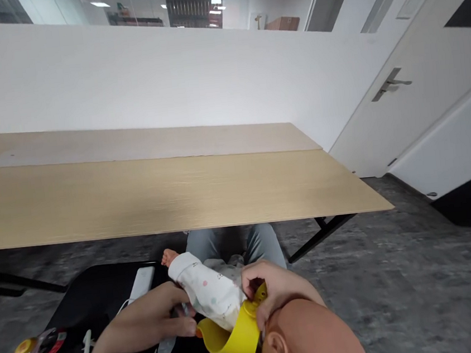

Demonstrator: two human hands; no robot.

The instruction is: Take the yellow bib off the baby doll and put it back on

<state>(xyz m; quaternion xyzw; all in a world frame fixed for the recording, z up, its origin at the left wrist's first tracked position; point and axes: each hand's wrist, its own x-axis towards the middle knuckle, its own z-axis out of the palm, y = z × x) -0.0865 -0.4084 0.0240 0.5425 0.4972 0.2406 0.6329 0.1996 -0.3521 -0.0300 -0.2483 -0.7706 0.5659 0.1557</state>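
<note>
A baby doll (212, 294) in a white patterned top lies across my lap, its bald head (315, 336) at the lower right and one small hand sticking out at the upper left. Around its neck and over its chest is a yellow bib (239, 336), curled up at the sides. My right hand (268, 288) is closed on the bib's neck strap beside the doll's head. At the bib's left end, near a small orange spot, my left hand (183, 317) pinches the edge. The doll's face is turned out of view.
A light wooden table (157, 196) spans the space ahead, its front edge above my knees. To the left a black chair (100, 297) holds a white box-like device (143, 281), a white cable and a round yellow-capped item (26, 347). A white door (419, 78) stands at the right.
</note>
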